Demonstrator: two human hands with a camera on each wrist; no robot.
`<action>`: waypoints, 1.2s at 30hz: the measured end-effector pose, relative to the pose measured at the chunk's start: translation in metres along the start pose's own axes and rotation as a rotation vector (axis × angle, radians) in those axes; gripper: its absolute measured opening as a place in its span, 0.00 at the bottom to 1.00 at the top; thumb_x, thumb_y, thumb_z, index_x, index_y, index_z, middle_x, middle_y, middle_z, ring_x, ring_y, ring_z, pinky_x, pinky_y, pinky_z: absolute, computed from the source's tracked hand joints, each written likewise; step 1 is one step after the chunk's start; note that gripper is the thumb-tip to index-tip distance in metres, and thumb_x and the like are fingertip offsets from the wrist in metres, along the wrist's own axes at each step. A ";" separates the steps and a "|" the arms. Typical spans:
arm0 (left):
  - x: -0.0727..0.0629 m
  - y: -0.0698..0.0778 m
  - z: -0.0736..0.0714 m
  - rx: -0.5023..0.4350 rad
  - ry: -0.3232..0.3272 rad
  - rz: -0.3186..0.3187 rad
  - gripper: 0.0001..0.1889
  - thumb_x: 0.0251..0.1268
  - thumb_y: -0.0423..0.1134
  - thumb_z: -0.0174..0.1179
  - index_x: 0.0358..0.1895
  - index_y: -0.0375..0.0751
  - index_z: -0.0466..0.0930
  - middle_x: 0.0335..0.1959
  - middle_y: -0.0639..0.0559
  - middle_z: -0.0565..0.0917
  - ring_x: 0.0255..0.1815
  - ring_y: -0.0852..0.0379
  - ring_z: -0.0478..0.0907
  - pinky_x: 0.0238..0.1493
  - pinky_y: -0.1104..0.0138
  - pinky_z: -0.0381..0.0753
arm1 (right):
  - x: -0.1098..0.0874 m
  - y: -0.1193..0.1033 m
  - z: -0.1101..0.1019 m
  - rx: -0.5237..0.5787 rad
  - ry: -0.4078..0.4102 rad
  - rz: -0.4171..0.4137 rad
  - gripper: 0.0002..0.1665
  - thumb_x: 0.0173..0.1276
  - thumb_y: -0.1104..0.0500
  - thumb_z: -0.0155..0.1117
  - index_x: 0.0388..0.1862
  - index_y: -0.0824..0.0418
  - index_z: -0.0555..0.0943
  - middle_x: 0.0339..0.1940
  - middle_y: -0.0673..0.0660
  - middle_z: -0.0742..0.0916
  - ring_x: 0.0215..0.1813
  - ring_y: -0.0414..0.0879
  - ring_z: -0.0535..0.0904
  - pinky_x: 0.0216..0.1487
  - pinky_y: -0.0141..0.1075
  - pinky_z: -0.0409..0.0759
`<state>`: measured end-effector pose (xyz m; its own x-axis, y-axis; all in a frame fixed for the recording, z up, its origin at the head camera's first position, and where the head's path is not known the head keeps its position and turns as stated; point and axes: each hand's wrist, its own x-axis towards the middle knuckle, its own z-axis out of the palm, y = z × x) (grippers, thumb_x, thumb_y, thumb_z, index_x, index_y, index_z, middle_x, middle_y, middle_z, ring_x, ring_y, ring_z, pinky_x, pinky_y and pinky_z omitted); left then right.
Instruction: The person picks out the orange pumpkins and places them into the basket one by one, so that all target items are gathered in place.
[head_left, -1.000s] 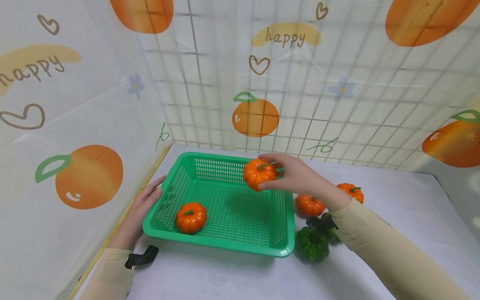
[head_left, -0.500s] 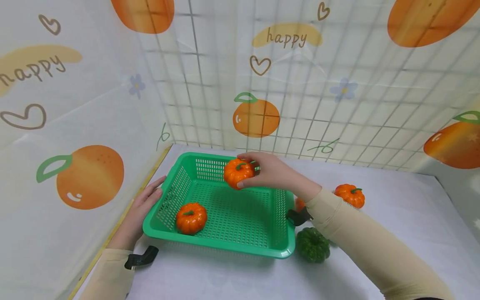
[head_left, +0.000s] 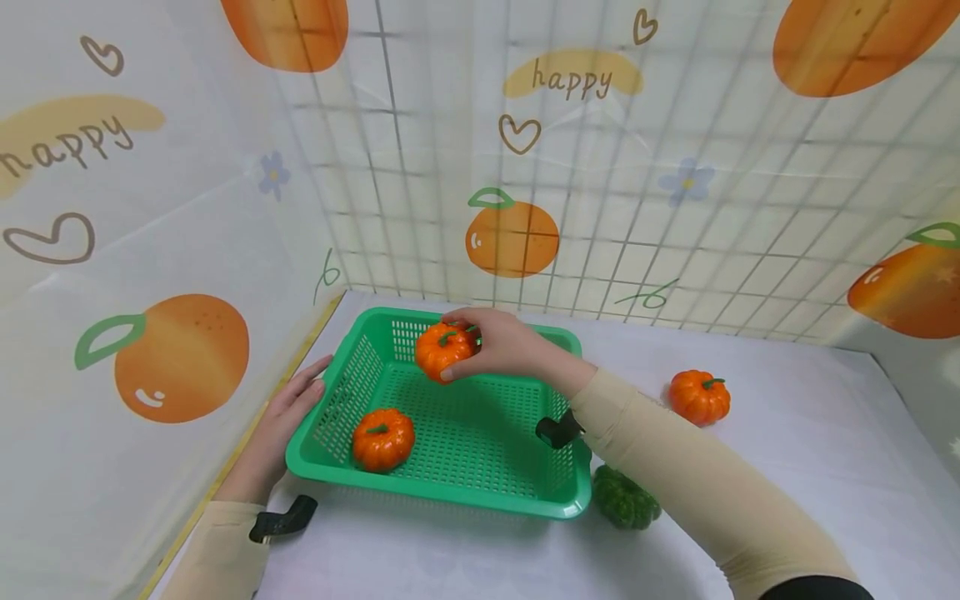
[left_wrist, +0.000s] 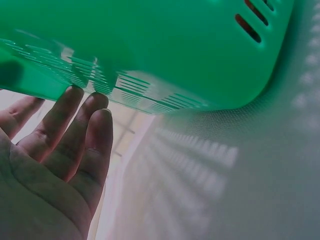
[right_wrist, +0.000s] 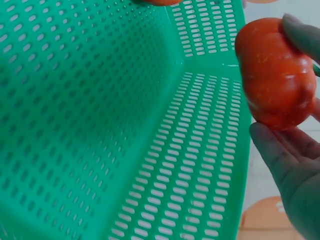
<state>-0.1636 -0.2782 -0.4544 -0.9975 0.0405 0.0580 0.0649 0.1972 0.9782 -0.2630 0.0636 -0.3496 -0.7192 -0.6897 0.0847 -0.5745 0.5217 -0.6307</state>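
Note:
A small orange pumpkin with a green stem (head_left: 442, 352) is pinched between the thumb and fingers of my right hand (head_left: 501, 343), above the far left part of the green plastic basket (head_left: 480, 502). The right wrist view shows the same pumpkin (right_wrist: 275, 75) near the basket's rim. Inside the basket, at its near left corner, sits another orange pumpkin (head_left: 383, 439). My left hand (head_left: 281, 421) rests against the basket's left side with extended fingers. In the left wrist view its fingertips (left_wrist: 97, 102) meet the slotted wall (left_wrist: 150, 90).
Right of the basket, a dark green pumpkin (head_left: 625, 498) lies partly behind my right sleeve (head_left: 690, 467). Farther right, an orange pumpkin (head_left: 699, 397) sits on the white tabletop (head_left: 810, 433). A fruit-printed curtain (head_left: 420, 208) over a wire grid closes off the back.
My right hand has carried its pumpkin leftward across the basket. The forearm now covers an orange pumpkin and part of the green ones beside the basket. My left hand stays in place.

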 end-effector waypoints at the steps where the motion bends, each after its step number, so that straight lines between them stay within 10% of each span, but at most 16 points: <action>1: 0.000 0.000 0.000 0.000 0.000 0.003 0.29 0.79 0.55 0.45 0.78 0.53 0.58 0.76 0.46 0.59 0.65 0.53 0.67 0.53 0.72 0.75 | 0.002 0.000 0.002 -0.004 -0.005 -0.003 0.45 0.54 0.41 0.78 0.69 0.52 0.73 0.61 0.47 0.79 0.57 0.44 0.75 0.52 0.33 0.77; 36: 0.002 -0.001 0.000 0.010 0.007 0.009 0.29 0.79 0.54 0.46 0.78 0.53 0.58 0.73 0.42 0.63 0.62 0.53 0.70 0.51 0.70 0.77 | 0.050 0.018 0.071 -0.060 -0.090 0.022 0.47 0.57 0.42 0.76 0.71 0.59 0.71 0.61 0.52 0.80 0.56 0.44 0.74 0.58 0.35 0.73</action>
<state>-0.1654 -0.2781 -0.4555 -0.9970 0.0358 0.0686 0.0746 0.2063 0.9757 -0.2813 0.0031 -0.4115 -0.6954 -0.7186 0.0005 -0.5833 0.5642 -0.5843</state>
